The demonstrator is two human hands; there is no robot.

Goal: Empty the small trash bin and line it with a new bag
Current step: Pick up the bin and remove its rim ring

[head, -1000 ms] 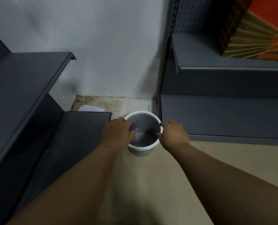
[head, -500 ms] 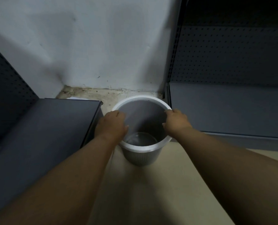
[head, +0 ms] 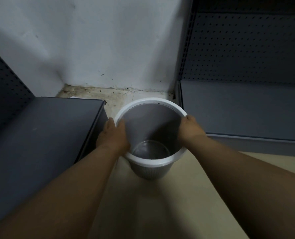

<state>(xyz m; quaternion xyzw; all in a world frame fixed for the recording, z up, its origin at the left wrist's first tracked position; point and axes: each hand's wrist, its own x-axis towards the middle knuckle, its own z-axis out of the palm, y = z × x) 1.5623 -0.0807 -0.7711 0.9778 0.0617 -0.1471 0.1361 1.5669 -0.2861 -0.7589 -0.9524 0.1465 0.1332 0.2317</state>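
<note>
Hands, two: left hand (head: 114,135) and right hand (head: 189,129) each clasp one bin (head: 150,171) rim.

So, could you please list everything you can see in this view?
Trash bin: one, grey with a white rim, on the floor in the corner, nothing visible inside.
Shelf units: two, dark grey, one on each side of the bin.
Wall: one, white, behind the bin.
Floor: beige, grimy along the wall.
Paper scrap: one, white, behind the left shelf.
Left hand: grip on the left rim.
Right hand: grip on the right rim.
</note>
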